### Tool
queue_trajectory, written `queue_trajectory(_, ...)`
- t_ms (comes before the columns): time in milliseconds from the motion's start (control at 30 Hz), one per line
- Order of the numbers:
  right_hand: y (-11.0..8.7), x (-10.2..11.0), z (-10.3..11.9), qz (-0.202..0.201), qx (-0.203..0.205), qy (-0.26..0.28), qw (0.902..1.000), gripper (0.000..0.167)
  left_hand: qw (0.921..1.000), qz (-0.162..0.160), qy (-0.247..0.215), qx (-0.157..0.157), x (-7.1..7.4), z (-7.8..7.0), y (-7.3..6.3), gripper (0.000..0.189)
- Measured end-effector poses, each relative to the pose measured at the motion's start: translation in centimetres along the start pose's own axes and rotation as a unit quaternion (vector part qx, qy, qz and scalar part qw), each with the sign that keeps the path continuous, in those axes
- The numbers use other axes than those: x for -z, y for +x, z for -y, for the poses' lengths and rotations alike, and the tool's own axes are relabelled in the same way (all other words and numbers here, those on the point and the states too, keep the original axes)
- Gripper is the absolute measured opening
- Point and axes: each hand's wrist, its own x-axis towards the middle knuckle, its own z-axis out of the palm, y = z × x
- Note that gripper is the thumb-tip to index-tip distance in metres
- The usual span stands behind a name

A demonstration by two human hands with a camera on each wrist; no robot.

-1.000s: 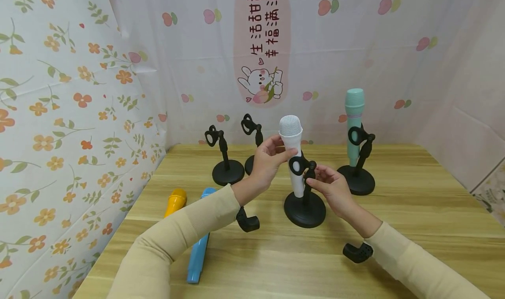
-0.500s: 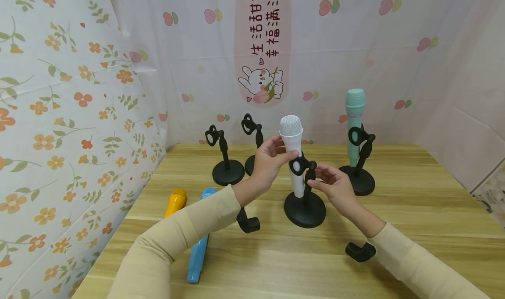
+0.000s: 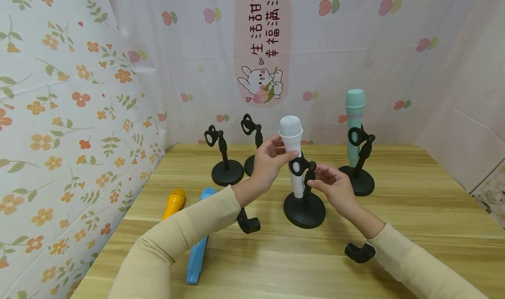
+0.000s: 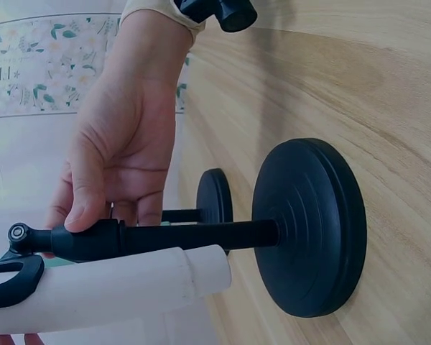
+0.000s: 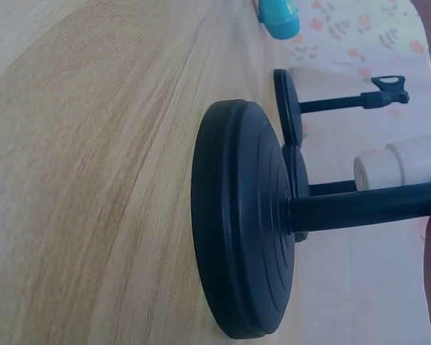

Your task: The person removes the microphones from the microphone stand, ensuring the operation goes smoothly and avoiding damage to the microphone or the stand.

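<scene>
Upright, slightly tilted, a white microphone (image 3: 291,137) runs down through the ring clip of a black tabletop microphone stand (image 3: 305,211). My left hand (image 3: 267,164) pinches its body just under the mesh head, thumb in front and fingers behind. On the stand's other side, my right hand (image 3: 333,188) holds the neck below the clip between thumb and fingers. In the left wrist view that right hand (image 4: 126,144) has its thumb along the neck. The microphone's lower end (image 4: 208,268) hangs beside the pole, above the round base (image 4: 312,226).
A mint-green microphone (image 3: 355,110) sits in another stand (image 3: 357,180) at the back right. Two stands without microphones, one (image 3: 227,172) farther left, stand behind my left hand. A yellow microphone (image 3: 173,202) and a blue microphone (image 3: 196,259) lie at left, partly under my left sleeve.
</scene>
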Motion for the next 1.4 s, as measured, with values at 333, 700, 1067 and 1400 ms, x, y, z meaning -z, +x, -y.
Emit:
queue_trajectory(333, -0.1, -0.1, -0.5, 0.011, 0.002, 0.028, 0.9996, 0.025, 0.9998, 0.009, 0.010, -0.016, 0.3, 0.0, 0.0, 0.042)
queue_trajectory(700, 0.0, 0.0, -0.3, 0.010, -0.001, 0.019, 0.9998, 0.023, 0.9992, 0.019, 0.011, -0.034, 0.5, -0.4, 0.2, 0.042)
queue_trajectory(1067, -0.1, -0.2, 0.1, 0.005, -0.005, 0.026, 0.9996, 0.024, 0.9991, 0.026, 0.009, -0.032, 0.6, -0.7, 0.6, 0.040)
queue_trajectory(1400, -0.1, -0.2, 0.1, 0.012, -0.012, 0.025, 0.9995, 0.032, 0.9989, 0.017, 0.005, -0.043, 0.5, -1.4, 0.9, 0.041)
